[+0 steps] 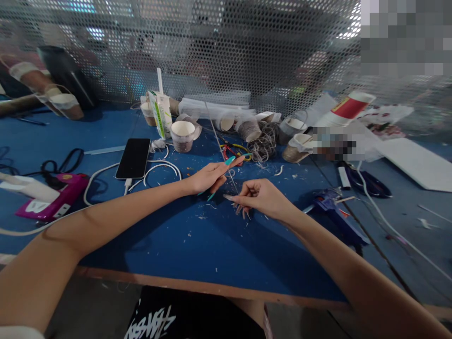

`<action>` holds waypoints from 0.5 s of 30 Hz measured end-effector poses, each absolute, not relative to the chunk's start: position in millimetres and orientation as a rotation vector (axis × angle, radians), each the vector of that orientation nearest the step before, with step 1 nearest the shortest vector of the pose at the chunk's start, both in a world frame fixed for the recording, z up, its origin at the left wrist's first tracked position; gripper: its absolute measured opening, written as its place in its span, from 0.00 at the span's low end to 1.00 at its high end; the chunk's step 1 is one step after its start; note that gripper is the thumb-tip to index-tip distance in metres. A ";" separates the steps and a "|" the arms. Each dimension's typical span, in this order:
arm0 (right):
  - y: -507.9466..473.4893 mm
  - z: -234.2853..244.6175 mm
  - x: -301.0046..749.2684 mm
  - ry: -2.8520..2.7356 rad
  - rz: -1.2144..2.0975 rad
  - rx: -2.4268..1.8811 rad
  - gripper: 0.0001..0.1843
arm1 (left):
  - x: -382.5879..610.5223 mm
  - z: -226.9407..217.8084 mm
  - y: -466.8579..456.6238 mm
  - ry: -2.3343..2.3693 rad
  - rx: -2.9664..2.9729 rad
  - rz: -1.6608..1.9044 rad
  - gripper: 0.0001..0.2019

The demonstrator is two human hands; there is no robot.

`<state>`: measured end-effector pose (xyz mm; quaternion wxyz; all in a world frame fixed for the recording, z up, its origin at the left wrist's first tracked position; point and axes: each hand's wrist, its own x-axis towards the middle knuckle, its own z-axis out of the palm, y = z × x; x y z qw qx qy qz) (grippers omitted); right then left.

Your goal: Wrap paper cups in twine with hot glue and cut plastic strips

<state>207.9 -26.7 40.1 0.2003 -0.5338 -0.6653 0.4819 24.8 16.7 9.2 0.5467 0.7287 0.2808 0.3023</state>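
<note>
A thin pale strand slants from the stacked white strips at the back down to my right hand. The thumb and index finger of that hand pinch its lower end; the other fingers curl beneath. My left hand, with long teal nails, is just left of the strand, its index finger stretched out across it. Whether that finger touches the strand I cannot tell. Nothing shows in the left hand's grasp. Behind the fingers lie red-and-yellow-handled pliers and a tangled heap of grey-brown cord.
Small cord-wrapped cups and a drink carton line the back, before a perforated metal screen. At left are a phone on a white cable and a magenta device. A blue glue gun lies right. Scraps litter the blue table.
</note>
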 end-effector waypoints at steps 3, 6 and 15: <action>-27.0 38.9 206.8 -1.858 1.365 -1.462 0.21 | 24.4 8.7 17.5 0.660 1.729 0.722 0.29; -27.9 42.1 205.9 -1.855 1.436 -1.421 0.20 | 23.7 8.5 18.1 0.654 1.720 0.731 0.29; -28.0 51.9 211.4 -1.871 1.531 -1.454 0.20 | 23.5 10.2 17.0 0.661 1.709 0.723 0.28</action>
